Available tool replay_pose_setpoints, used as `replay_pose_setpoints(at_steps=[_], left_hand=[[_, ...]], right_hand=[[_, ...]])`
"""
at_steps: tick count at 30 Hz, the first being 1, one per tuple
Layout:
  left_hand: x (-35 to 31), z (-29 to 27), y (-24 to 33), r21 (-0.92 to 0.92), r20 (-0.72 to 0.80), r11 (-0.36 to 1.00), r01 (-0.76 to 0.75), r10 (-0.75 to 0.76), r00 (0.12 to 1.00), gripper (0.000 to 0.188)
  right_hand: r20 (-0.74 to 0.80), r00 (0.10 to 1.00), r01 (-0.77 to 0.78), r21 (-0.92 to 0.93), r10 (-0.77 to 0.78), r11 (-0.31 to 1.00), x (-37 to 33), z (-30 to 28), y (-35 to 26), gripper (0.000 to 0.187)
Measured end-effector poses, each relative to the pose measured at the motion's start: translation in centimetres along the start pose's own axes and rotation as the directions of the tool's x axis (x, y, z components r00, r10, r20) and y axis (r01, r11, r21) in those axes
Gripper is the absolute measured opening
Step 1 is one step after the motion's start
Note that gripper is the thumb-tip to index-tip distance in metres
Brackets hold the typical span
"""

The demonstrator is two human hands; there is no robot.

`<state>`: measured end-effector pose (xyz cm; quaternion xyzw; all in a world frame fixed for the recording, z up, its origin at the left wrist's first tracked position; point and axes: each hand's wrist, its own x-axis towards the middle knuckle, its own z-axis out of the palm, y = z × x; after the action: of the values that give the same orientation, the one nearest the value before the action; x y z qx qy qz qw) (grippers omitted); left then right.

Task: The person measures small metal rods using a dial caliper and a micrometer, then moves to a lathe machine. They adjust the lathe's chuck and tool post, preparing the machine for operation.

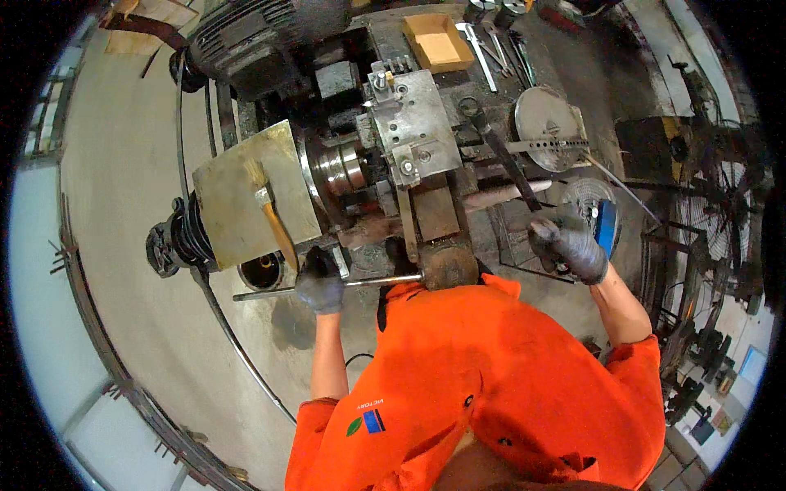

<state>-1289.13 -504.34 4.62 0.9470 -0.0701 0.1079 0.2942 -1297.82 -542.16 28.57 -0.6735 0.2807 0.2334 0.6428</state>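
My left hand (321, 281), in a dark grey glove, is closed around a long metal rod (381, 281) that runs to a round, rusty hub (449, 265) close to my body. Gloved as well, my right hand (571, 245) has its fingers curled beside the lower end of a dark bar handle (509, 159); whether it grips that handle is unclear. Ahead of me, a shiny ringed metal cylinder (341, 168) sits in the lathe, left of the steel tool post block (417, 123). A wooden-handled brush (273, 214) lies on the flat metal cover (237, 196) to the left.
A large motor (254, 37) stands at the far left. At the back are a cardboard box (438, 45), a caliper (477, 56) and several hand tools. A round metal disc (547, 129) and a fan (588, 203) are on the right. Cables (233, 331) hang at the left.
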Motion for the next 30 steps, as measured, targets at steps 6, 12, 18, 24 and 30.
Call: replay_pose_setpoints(at_steps=[6, 12, 18, 24, 30], left_hand=[[0.4, -1.2, 2.0, -0.002, 0.016, 0.998, 0.058, -0.058, 0.998, 0.018], [0.2, -1.9, 2.7, -0.017, 0.200, 0.952, 0.305, -0.295, 0.934, 0.019], [0.1, -0.9, 1.0, 0.095, 0.019, 0.995, 0.020, -0.022, 1.000, 0.015], [-0.1, -0.4, 1.0, 0.110, -0.013, 0.991, 0.077, -0.076, 0.997, 0.017], [-0.9, -0.6, -0.3, 0.021, 0.186, 0.982, 0.187, -0.187, 0.964, 0.026]], right_hand=[[0.050, 0.996, 0.081, -0.126, -0.075, 0.989, 1.9, -2.1, -0.3, 0.041], [0.059, 0.980, -0.186, -0.072, 0.190, 0.980, 2.8, -2.7, -0.6, 0.047], [0.058, 0.964, -0.254, -0.109, 0.261, 0.961, 3.2, -2.3, -0.8, 0.042], [0.123, 0.956, -0.247, -0.161, 0.268, 0.955, 3.2, -1.8, -2.3, 0.022], [0.144, 0.962, -0.179, -0.302, 0.230, 0.936, 3.4, -1.4, -3.1, 0.026]])
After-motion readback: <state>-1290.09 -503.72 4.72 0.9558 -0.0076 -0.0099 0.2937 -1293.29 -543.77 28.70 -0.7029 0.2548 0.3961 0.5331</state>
